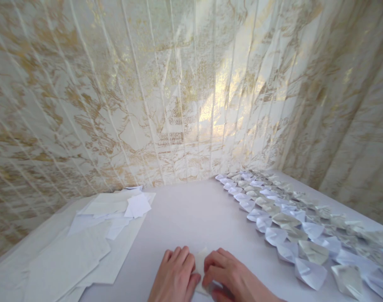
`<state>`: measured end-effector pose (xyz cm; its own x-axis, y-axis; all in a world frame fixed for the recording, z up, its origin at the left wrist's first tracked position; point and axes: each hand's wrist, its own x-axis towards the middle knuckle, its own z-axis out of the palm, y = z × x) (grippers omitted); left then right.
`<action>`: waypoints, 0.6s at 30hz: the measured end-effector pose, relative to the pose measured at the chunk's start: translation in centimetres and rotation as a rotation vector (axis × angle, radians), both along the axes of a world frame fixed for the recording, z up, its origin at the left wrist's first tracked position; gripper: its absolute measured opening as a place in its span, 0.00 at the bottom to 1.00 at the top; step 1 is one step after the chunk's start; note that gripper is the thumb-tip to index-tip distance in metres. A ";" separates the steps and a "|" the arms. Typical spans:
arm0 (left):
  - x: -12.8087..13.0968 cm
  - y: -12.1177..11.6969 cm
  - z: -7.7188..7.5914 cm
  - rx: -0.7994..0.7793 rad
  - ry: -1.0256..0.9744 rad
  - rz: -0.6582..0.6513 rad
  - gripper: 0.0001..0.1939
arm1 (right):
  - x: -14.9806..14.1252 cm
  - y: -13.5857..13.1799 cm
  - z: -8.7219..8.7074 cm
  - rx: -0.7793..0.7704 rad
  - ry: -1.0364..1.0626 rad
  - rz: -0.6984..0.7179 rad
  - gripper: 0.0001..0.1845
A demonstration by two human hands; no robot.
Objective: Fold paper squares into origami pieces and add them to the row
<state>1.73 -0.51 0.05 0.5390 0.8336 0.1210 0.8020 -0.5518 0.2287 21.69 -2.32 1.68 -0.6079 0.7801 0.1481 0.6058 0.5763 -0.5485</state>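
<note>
Low in the head view, a small white piece of paper [200, 261] lies on the table between my two hands, partly covered by them. My left hand [176, 274] has its fingers curled together, with the thumb pressed against the paper's left side. On the other side, my right hand [229, 273] grips the paper's right edge with bent fingers. The paper's lower part is hidden under the fingers, so its folds cannot be made out.
Loose white sheets [68, 256] lie overlapping at the left, with smaller square papers [138, 205] on top. Several rows of folded paper pieces [310, 273] fill the right side of the white table [185, 214]. A gold-patterned curtain [166, 96] hangs behind the table.
</note>
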 end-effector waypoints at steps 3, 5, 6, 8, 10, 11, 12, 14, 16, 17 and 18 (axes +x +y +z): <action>0.0 -0.2 -0.3 0.014 0.004 0.008 0.06 | 0.7 -0.1 1.2 0.024 -0.054 0.078 0.25; -0.1 -0.2 -0.6 0.030 0.001 0.015 0.06 | 0.9 0.0 1.5 0.055 -0.065 0.101 0.26; -0.2 -0.3 -0.8 0.035 -0.001 0.018 0.06 | 1.0 0.0 1.4 0.070 -0.069 0.110 0.25; -0.3 -0.3 -1.0 0.041 -0.013 0.025 0.06 | 1.0 0.1 1.1 0.087 -0.089 0.136 0.21; -0.5 -0.4 -1.2 0.050 -0.033 0.026 0.05 | 1.0 0.2 0.8 0.090 -0.123 0.152 0.18; -0.5 -0.5 -1.3 0.055 -0.044 0.023 0.05 | 1.0 0.2 0.7 0.092 -0.138 0.152 0.18; -0.5 -0.5 -1.4 0.060 -0.055 0.021 0.04 | 1.0 0.3 0.7 0.094 -0.151 0.148 0.17; -0.5 -0.6 -1.5 0.064 -0.070 0.011 0.03 | 0.9 0.3 0.7 0.099 -0.166 0.135 0.17; -0.4 -0.6 -1.7 0.079 -0.079 0.019 0.04 | 0.9 0.2 0.8 0.099 -0.175 0.134 0.18; -0.4 -0.6 -1.8 0.092 -0.083 0.030 0.05 | 0.9 0.2 0.8 0.100 -0.177 0.138 0.17; -0.3 -0.7 -1.8 0.103 -0.086 0.037 0.05 | 0.9 0.2 0.8 0.105 -0.177 0.142 0.17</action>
